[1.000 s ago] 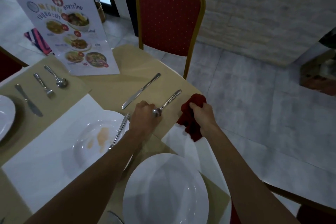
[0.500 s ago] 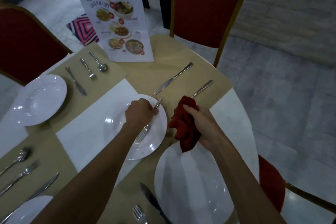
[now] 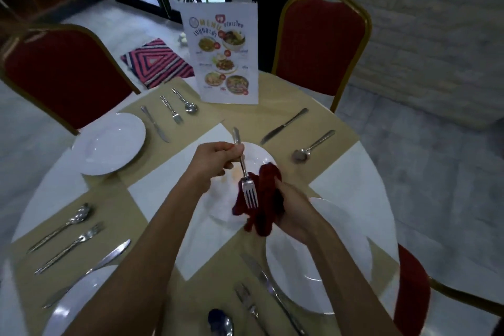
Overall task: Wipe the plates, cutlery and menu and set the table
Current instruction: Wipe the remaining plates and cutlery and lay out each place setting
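My left hand (image 3: 215, 162) grips the handle of a fork (image 3: 246, 180) above the stained white plate (image 3: 259, 157) in the middle of the round table. The fork's tines lie against a dark red cloth (image 3: 266, 199), which my right hand (image 3: 296, 210) holds from below. A knife (image 3: 283, 125) and a spoon (image 3: 311, 147) lie on the beige mat at the far right. The standing menu (image 3: 226, 54) is at the table's far edge. A clean white plate (image 3: 341, 259) sits near my right arm.
Other place settings lie around: a plate (image 3: 109, 143) with knife, fork and spoon at far left, cutlery (image 3: 71, 237) at near left, and a knife and fork (image 3: 261, 294) at the front. Red chairs (image 3: 321, 46) stand around the table (image 3: 354, 172).
My left hand has lifted the fork off the stained plate and turned it tines-down onto the red cloth. My right hand has brought the cloth under the fork. The view has tilted up.
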Demonstrator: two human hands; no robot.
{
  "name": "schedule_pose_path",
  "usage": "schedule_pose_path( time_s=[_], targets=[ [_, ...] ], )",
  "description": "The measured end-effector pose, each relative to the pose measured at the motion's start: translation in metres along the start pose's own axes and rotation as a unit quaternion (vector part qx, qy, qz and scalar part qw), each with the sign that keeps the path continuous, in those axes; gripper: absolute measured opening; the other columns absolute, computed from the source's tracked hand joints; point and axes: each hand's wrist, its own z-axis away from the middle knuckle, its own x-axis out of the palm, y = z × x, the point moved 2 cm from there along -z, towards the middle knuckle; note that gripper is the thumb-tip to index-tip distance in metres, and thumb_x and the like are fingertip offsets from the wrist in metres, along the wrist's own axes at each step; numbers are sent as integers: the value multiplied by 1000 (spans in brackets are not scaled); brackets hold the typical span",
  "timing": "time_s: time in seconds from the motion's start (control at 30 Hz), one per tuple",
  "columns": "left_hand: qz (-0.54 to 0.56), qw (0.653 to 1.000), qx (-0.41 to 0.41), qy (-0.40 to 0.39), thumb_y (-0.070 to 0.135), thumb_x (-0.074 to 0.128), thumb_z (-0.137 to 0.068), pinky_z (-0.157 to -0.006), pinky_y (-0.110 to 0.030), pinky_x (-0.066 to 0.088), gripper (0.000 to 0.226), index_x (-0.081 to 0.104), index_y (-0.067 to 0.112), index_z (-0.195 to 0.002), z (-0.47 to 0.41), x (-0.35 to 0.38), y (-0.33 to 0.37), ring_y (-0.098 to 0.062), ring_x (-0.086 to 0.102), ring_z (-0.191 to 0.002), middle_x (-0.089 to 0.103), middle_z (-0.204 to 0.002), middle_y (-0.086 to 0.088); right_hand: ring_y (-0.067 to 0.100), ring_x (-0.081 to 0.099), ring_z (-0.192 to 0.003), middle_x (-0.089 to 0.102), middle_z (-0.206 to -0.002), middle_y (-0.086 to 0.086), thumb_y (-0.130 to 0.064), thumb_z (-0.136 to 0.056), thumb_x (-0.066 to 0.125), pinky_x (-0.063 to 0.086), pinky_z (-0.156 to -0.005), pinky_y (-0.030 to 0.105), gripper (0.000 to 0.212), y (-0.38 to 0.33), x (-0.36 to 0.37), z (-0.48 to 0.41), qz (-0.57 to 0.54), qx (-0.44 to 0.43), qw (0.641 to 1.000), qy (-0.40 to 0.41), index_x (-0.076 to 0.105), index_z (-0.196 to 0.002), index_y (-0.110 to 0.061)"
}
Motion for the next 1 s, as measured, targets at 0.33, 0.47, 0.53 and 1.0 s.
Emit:
schedule_pose_path(
  time_s=[0.33,0.47,0.53,1.0],
  targets=[
    [93,993,-17,73,13,76,-86,-61,-27,44,17,66,5,-75,94,-96,-48,-10,54,-54,67,-58,2,18,76,-82,79,-86,2,-19,-100,61,59,-77,29,14,56,128,67,157,-38,987,26,74,-97,-17],
    [204,957,4,205,12,73,-88,-62,-25,47,10,66,8,-84,111,-159,-51,-13,57,-66,67,-74,-5,20,70,-68,71,-74,8,-5,-90,67,55,-68,31,20,91,130,93,65,-38,996,43,72,-72,-12],
    [202,959,2,199,13,74,-88,-60,-24,47,10,67,7,-86,119,-185,-50,-13,53,-62,66,-67,-2,25,65,-79,64,-83,12,-17,-77,82,52,-76,38,16,106,128,100,-90,-3,996,-26,67,-80,-11],
    [154,971,62,172,17,75,-87,-66,-29,47,13,65,10,-81,166,-176,-62,-16,61,-66,71,-79,-7,23,67,-76,71,-88,14,-18,-98,60,55,-76,35,21,116,200,135,115,-52,992,19,69,-100,1]
  ],
)
